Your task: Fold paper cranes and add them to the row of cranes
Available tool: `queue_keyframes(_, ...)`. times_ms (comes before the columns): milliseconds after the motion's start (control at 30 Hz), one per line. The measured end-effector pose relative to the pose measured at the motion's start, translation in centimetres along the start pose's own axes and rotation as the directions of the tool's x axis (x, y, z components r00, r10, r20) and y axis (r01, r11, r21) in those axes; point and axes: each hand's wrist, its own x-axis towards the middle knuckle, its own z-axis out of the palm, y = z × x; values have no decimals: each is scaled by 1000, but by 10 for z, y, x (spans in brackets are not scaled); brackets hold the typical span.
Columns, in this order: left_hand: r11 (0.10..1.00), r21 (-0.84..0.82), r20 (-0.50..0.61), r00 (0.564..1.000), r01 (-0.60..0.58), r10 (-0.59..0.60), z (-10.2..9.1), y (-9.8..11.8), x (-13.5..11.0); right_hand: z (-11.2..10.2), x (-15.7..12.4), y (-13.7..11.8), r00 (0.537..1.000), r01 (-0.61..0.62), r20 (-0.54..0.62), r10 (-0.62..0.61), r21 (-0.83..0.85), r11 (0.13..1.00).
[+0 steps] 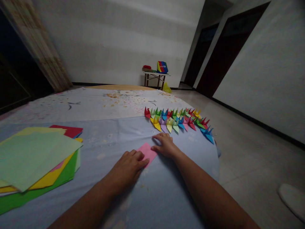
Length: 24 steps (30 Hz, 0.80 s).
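One pink paper (148, 152) lies flat, four-sided. The left hand (131, 163) rests bent on it, whether pinching I cannot tell; the right hand (165, 144) is spread at its edge.

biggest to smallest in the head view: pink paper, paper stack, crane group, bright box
1. paper stack
2. crane group
3. pink paper, partly covered by the left hand
4. bright box, farther away

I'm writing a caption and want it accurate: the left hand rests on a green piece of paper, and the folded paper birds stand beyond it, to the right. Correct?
Not quite: the piece of paper under the left hand is pink, as the head view shows. The folded paper birds do stand beyond it, to the right.
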Motion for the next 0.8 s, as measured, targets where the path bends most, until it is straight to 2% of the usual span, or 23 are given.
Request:
queue_keyframes(267, 998, -62, -51, 999, 13, -16, 1, 0, 1, -8, -7, -6, 995, 63, -79, -57, 64, 996)
queue_keyframes(500, 990, -104, -217, 969, 96, -117, 14, -14, 1, -6, -13, -15, 984, 172, 41, -173, 28, 985)
queue_keyframes(633, 989, -96, -182, 975, 114, -130, 15, -16, 2, 2, -6, -17, 974, 224, 31, -224, 3, 974)
queue_keyframes(800, 992, -103, -173, 980, 76, -94, 3, -11, -1, 7, 1, -19, 959, 284, 7, -284, -60, 957)
